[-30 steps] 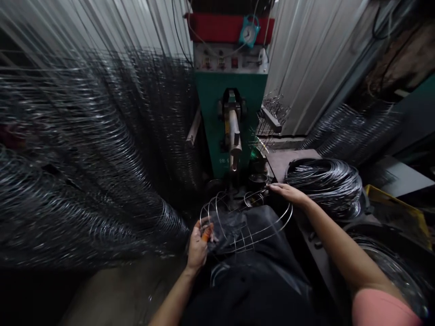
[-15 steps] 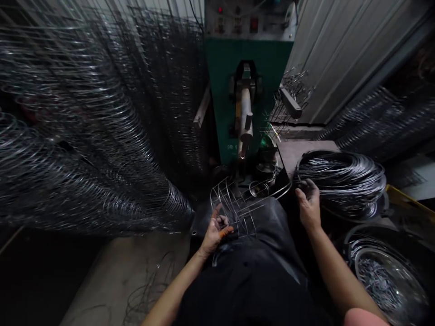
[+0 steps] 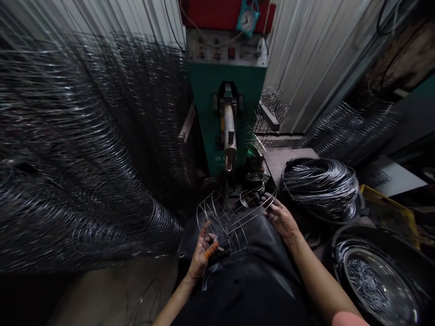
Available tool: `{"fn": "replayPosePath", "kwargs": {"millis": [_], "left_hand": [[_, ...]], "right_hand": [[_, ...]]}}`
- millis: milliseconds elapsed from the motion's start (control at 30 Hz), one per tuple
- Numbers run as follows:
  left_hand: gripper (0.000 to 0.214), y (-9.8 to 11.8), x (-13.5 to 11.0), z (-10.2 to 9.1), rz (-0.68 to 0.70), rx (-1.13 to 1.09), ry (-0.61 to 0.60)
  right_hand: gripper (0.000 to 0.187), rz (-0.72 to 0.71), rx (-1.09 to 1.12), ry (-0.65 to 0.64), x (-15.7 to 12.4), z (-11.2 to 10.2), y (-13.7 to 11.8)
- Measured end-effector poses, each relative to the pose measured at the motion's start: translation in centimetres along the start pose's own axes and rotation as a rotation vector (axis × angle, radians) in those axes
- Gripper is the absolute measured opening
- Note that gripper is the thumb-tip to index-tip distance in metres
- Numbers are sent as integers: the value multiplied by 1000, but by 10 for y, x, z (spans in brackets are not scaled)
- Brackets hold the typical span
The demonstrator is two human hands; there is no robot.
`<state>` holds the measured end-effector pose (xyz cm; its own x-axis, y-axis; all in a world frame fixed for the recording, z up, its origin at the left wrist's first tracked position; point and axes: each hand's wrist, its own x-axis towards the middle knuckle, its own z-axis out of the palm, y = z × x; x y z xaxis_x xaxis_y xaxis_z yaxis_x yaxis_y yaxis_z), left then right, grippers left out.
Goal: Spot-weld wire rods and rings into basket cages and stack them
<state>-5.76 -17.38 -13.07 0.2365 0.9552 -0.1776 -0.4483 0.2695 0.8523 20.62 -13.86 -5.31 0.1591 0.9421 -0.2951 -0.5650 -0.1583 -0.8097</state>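
A wire frame (image 3: 228, 222) of thin bent rods, with curved loops at both ends, is held over my dark apron. My left hand (image 3: 203, 253), with orange wraps on its fingers, is closed on the frame's near left side. At the frame's right end, my right hand (image 3: 280, 218) has its fingers closed about the curved wire loop. Whether it also holds a loose piece of wire cannot be made out. Just beyond the frame stands a green machine (image 3: 207, 104) with a light metal arm (image 3: 230, 129) pointing down toward me.
Tall stacks of wire rings (image 3: 102, 149) fill the left side. To the right lie a coil of wire hoops (image 3: 321, 185), a bowl of small metal pieces (image 3: 369, 283) and a yellow crate (image 3: 390, 217). Small round tins (image 3: 254, 179) stand by the machine's base.
My right hand has moved left, from beside the wire hoops to the right end of the frame. My left hand keeps its hold. The view has tilted up and turned right.
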Motion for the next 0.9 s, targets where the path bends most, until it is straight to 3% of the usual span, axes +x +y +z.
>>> {"fn": "replayPosePath", "kwargs": {"millis": [100, 267, 467, 733, 900], "left_hand": [[67, 0, 1, -2, -14, 3, -2], [73, -4, 3, -11, -22, 55, -2], [49, -9, 5, -13, -56, -14, 35], [42, -1, 10, 1, -112, -83, 73], [42, 3, 14, 4, -93, -115, 85]], "right_hand": [[32, 29, 60, -64, -5, 12, 10], [34, 15, 83, -53, -2, 21, 28], [37, -58, 35, 65, 1, 21, 39], [33, -165, -62, 153, 4, 16, 39], [30, -158, 2, 148, 5, 12, 33]]}}
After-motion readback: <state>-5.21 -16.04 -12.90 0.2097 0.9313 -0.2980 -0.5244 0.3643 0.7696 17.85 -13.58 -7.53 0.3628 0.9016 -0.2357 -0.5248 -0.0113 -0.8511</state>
